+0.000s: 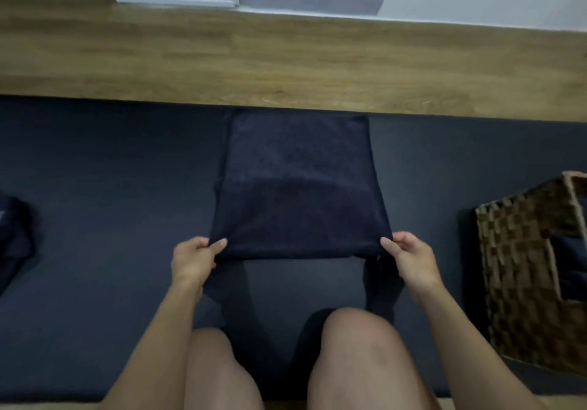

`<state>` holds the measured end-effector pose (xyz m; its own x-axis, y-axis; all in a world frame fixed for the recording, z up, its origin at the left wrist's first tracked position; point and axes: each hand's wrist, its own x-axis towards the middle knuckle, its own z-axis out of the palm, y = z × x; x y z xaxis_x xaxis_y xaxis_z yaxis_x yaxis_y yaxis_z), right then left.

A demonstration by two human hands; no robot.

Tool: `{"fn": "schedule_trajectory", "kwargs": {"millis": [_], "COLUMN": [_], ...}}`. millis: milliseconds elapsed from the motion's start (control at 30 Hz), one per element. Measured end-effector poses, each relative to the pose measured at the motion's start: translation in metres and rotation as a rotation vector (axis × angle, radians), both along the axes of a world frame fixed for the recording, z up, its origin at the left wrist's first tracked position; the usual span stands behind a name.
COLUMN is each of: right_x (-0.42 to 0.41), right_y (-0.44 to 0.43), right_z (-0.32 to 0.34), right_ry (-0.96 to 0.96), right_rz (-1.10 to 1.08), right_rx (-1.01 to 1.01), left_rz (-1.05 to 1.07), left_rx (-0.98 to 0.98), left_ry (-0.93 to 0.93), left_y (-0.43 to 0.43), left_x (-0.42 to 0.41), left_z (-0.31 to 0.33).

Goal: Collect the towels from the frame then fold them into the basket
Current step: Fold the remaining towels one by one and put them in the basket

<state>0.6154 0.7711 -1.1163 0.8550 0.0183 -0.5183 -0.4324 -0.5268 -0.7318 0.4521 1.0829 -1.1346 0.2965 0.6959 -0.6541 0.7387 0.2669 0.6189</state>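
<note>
The towel [298,187] lies on the dark mat [111,187] in front of the person's knees. Its far edge reaches nearly to the wooden floor [286,60], and its near edge is lifted off the mat. The left hand [193,260] pinches the near left corner between thumb and fingers, and the right hand [409,260] pinches the near right corner the same way. Dark cloth seems to hang below each hand, though against the dark mat it could be shadow.

The step in hand looks like a fold of the near edge over to the far edge. To do it well, both hands should keep the edge taut and level and travel together, so neither corner leads. The corners should land square on the far corners before the grip is let go, and a flat palm should then smooth the crease outward. Any layer hanging below needs gathering first, or it will bunch inside the fold.

The basket [521,266] stands to the right, well apart from the towel, with something dark already inside. A dark heap [12,235] sits at the mat's left edge, possibly more towels.
</note>
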Motion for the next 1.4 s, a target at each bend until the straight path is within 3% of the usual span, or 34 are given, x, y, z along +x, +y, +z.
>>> {"fn": "schedule_trajectory", "kwargs": {"millis": [133, 200, 333, 500, 767, 900, 967, 1067, 1167, 1267, 1400], "right_x": [-0.019, -0.027, -0.028, 0.01, 0.13, 0.18, 0.194, 0.197, 0.185, 0.182, 0.188], "right_y": [-0.023, -0.028, -0.025, 0.003, 0.062, 0.091, 0.101, 0.11, 0.113, 0.117, 0.12], "right_z": [0.003, 0.0, 0.004, 0.022, 0.039, 0.023, 0.009, -0.019, -0.036, -0.037, -0.023], "right_ry": [0.208, 0.287, 0.101, -0.094, -0.12, -0.114, -0.101, -0.197, -0.301, -0.192, 0.035], "right_rz": [-0.111, -0.091, -0.063, -0.131, -0.247, -0.225, -0.171, 0.11, 0.233, 0.106, 0.054], "right_rx": [0.126, 0.131, 0.072, 0.197, 0.456, 0.467, 0.381, -0.091, -0.41, -0.375, -0.149], "left_rz": [0.244, 0.331, 0.274, 0.2, 0.082, 0.059, 0.002, -0.262, -0.376, -0.425, -0.455], "left_rx": [-0.267, -0.28, -0.099, 0.13, 0.155, 0.1, 0.12, 0.38, 0.353, 0.256, 0.194], "left_ry": [-0.126, -0.138, -0.14, -0.355, -0.632, -0.553, -0.401, 0.033, 0.277, 0.316, 0.174], "left_y": [-0.01, -0.016, -0.018, 0.001, 0.061, 0.088, 0.097, 0.098, 0.098, 0.097, 0.092], "left_x": [-0.022, -0.028, -0.028, 0.013, 0.129, 0.184, 0.198, 0.2, 0.188, 0.175, 0.174], "left_z": [0.009, 0.012, 0.01, 0.027, 0.049, 0.035, 0.018, 0.003, -0.004, -0.005, 0.008]}}
